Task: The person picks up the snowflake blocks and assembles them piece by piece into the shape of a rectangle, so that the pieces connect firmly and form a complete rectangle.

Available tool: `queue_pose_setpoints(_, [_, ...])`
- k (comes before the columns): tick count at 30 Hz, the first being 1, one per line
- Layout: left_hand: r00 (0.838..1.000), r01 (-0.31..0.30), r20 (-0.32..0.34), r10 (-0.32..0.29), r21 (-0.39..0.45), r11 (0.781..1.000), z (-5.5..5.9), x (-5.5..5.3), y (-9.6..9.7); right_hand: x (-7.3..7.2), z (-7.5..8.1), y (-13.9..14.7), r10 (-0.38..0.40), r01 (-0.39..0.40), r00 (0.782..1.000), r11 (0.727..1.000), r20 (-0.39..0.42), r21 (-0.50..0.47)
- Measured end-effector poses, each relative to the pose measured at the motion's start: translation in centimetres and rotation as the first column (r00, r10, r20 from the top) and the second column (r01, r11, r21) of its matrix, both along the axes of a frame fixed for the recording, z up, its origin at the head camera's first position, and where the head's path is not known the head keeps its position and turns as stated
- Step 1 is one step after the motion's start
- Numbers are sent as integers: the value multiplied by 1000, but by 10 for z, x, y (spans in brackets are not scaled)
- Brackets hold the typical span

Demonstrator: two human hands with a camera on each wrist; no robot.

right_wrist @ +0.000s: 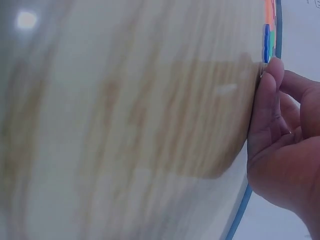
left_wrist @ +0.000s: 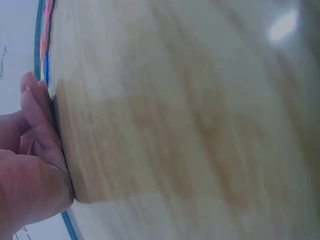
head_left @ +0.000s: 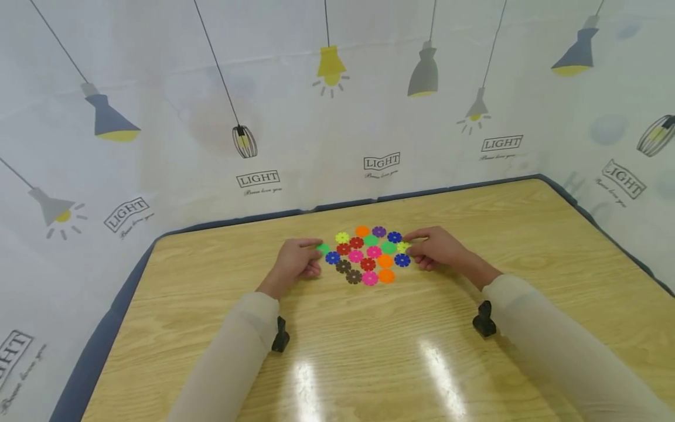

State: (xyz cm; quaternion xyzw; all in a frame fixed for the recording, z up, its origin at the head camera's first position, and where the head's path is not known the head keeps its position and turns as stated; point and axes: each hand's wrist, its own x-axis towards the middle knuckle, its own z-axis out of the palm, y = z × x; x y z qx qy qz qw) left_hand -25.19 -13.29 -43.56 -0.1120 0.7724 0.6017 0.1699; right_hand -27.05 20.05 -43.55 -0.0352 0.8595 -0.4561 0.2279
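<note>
Colourful notched plastic discs (head_left: 355,256) lie flat in a close cluster on the wooden table, edges side by side. At the cluster's left end, my left hand (head_left: 296,258) pinches a green disc (head_left: 323,249) between index finger and thumb. Opposite it, my right hand (head_left: 436,246) pinches a yellow-green disc (head_left: 403,247) at the right end, its fingertips partly covering it. In the left wrist view, the left hand (left_wrist: 35,160) lies low along the tabletop, discs seen edge-on past its fingertips. The right wrist view shows the right hand (right_wrist: 282,130) likewise, beside a blue disc (right_wrist: 267,44).
The wooden table (head_left: 364,334) spreads around the cluster, with a dark blue border (head_left: 343,205) along its far edge. Behind stands a pale wall covering (head_left: 295,117) printed with lamps. Black wrist mounts (head_left: 484,320) sit under the sleeves.
</note>
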Motion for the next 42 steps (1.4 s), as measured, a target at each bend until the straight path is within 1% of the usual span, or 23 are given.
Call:
queue_pose_setpoints(3, [1000, -13, 3, 13, -22, 1000, -1, 2, 0, 2, -1, -1, 3, -3, 1000, 1000, -1, 4])
queue_pose_setpoints(9, [999, -23, 45, 24, -38, 999, -1, 5, -1, 5, -3, -4, -10, 10, 999, 1000, 32, 5])
queue_pose_setpoints(16, [997, -42, 69, 47, -67, 997, 1, 3, -3, 0, -3, -7, -17, 17, 999, 1000, 48, 11])
queue_pose_setpoints(22, [998, -42, 54, 44, -39, 998, 2, 3, -3, -5, 1, -5, -17, 13, 996, 999, 83, 44])
queue_pose_setpoints(26, [998, -33, 49, 35, -29, 999, 4, 3, -2, -7, 3, -3, -33, 28, 995, 998, 94, 49])
queue_pose_setpoints(31, [999, -7, 51, 9, -37, 999, 3, 2, -3, -9, 1, 0, -43, 38, 993, 998, 109, 41])
queue_pose_setpoints(34, [999, -1, 47, 3, -37, 999, 2, 1, -2, -9, 1, 3, -37, 33, 993, 999, 109, 36])
queue_pose_setpoints(39, [999, -13, 41, 14, -11, 1000, 1, -2, 0, -9, 2, 7, -14, 11, 995, 1000, 101, 29])
queue_pose_setpoints(42, [999, -19, 42, 19, -9, 1000, 2, -1, -1, -8, 4, 7, 5, -8, 996, 999, 92, 33])
